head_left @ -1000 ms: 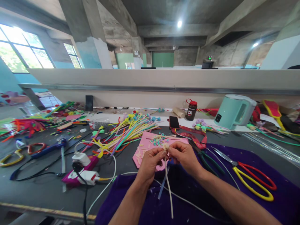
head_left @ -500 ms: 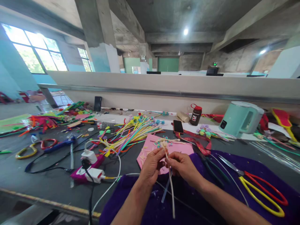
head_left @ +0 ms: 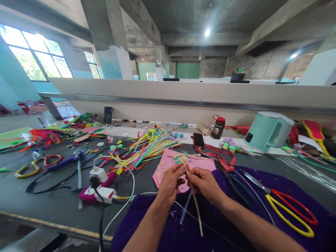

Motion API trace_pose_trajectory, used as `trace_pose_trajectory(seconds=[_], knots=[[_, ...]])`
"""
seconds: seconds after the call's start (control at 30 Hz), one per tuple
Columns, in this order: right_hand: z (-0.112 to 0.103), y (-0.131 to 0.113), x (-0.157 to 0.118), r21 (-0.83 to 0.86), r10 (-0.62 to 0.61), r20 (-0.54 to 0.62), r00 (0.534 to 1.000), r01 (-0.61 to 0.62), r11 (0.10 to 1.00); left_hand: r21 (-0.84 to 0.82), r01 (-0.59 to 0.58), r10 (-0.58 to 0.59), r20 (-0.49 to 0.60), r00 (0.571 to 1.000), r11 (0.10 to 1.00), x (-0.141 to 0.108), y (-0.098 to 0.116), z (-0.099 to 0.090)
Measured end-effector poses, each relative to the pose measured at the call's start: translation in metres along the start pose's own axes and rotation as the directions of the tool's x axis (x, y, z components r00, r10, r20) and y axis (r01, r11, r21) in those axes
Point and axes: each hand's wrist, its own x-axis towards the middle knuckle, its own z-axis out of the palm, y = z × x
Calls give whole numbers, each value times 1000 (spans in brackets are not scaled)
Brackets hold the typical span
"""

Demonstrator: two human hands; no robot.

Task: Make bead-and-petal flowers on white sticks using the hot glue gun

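My left hand pinches the top of a cream fuzzy stem, just below a small cream flower-like head. Thumb and forefinger of my right hand close on the same cream stem, right beside the left fingertips. The stem's long end hangs down between my wrists. A translucent whitish stick slants down below the hands; its upper end is hidden by the fingers. Behind the hands lies a pink board with small cream pieces and teal bits on it.
Purple cloth covers the near edge. Scissors and dark-handled pliers lie right. Colored stems, a power strip and a glue gun are left. A phone, bottle and kettle stand or lie behind.
The right fingers have drawn nearer the left fingertips. The hanging end of the cream stem has swung slightly right and bends more. The view has shifted slightly.
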Motion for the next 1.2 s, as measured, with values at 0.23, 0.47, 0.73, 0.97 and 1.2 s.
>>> trace_pose_trajectory(seconds=[0.23,0.47,0.73,0.97,1.2], knots=[[0,-8,-4,31,71,65,995,-73,997,-35,-18,16,-40,999,999,1,6,-2],[16,-18,-26,28,256,248,934,-271,962,-272,-68,22,-167,986,960,4,26,-16],[16,-11,-63,-179,452,404,796,-416,892,-391,-78,3,-190,982,917,3,32,-22],[-1,-20,-74,-463,460,456,762,-238,854,-501,-85,-17,-196,980,861,5,41,-32],[-34,-23,23,-821,51,310,949,241,518,-484,-51,-25,-149,989,873,4,45,-37]])
